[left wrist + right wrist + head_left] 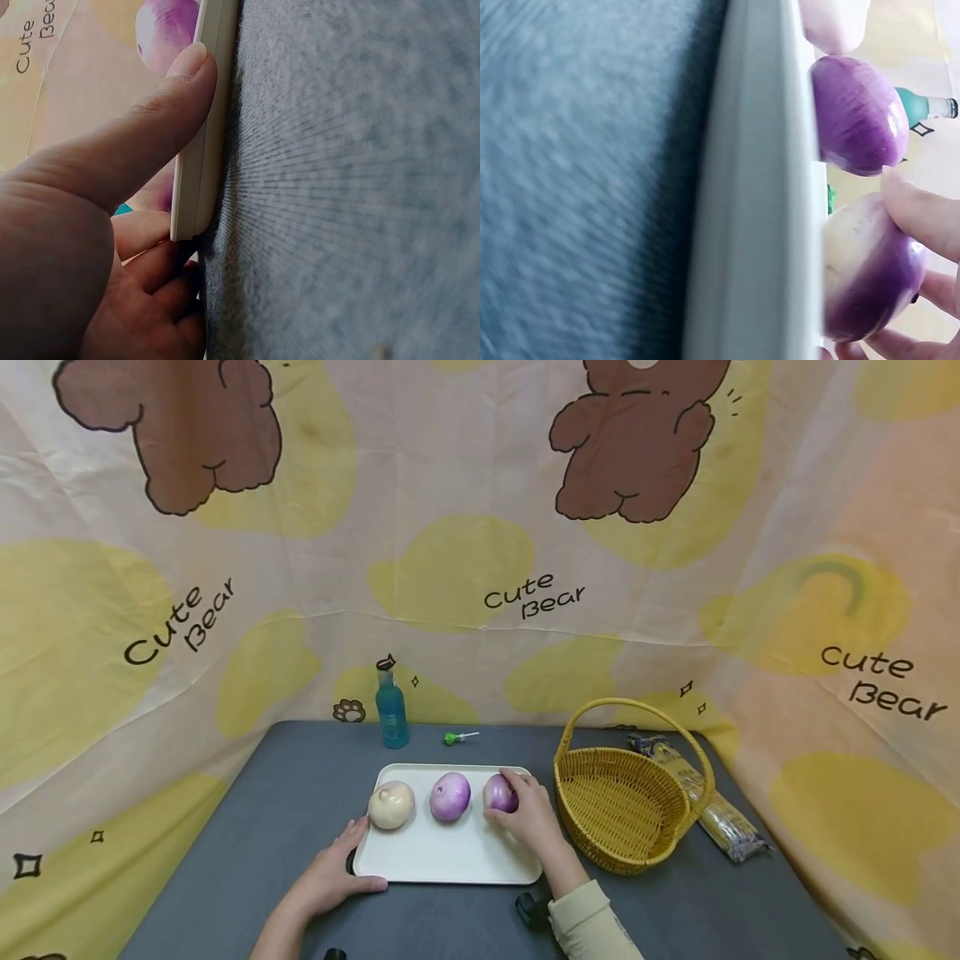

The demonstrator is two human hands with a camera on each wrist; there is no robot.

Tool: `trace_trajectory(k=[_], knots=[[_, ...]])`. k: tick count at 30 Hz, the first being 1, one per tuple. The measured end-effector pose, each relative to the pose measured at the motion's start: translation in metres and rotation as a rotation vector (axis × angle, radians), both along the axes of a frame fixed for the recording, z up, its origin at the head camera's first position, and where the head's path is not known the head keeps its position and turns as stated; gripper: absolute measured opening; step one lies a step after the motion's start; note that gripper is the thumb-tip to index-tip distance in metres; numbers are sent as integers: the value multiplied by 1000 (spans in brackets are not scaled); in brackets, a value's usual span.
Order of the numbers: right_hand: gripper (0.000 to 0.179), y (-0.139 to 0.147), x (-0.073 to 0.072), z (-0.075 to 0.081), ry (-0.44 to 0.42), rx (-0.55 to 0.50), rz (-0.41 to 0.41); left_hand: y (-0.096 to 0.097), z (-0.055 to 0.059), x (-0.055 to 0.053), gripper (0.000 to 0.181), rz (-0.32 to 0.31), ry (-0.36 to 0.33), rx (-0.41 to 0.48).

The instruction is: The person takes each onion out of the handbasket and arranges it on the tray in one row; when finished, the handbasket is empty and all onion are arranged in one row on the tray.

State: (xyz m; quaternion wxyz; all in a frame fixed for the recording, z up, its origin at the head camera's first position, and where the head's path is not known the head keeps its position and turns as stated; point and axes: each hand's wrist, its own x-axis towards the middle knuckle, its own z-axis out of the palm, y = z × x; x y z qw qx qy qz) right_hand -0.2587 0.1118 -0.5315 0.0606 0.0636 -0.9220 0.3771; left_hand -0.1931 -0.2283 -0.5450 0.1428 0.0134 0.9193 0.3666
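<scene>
A white tray (pixel 442 860) lies on the table with three onions in a row. At the left sits a pale onion (pixel 391 805), and in the middle a purple onion (pixel 450 797). My right hand (pixel 531 814) holds the right-hand purple onion (pixel 874 270) at the tray's right side, thumb and fingers around it; in the right wrist view this onion shows a whitish patch. My left hand (pixel 326 872) holds the tray's front left corner. In the left wrist view its thumb (pixel 161 112) lies against the front edge and the other fingers curl at the side.
A yellow wicker basket (pixel 622 810) with a tall handle stands right of the tray. Behind it lies a clear-and-yellow packet (pixel 708 793). A blue bottle (pixel 392 710) and a green lollipop (pixel 452 738) are beyond the tray. A printed curtain (pixel 465 677) hangs behind the table.
</scene>
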Motion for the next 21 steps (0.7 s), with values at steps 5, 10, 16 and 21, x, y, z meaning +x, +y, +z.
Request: trace_trajectory(k=[5,10,16,21], knots=[[81,-2,0,-3,-8,-42,18,0,0,0,121,0,-7,3],[85,-3,-1,-5,-7,-64,22,-1,-1,0,120,-9,2,8],[85,-3,0,-4,-9,-62,12,-1,0,0,121,-15,8,4],[85,-3,2,-3,-18,-57,-2,0,0,-1,121,-11,5,2]])
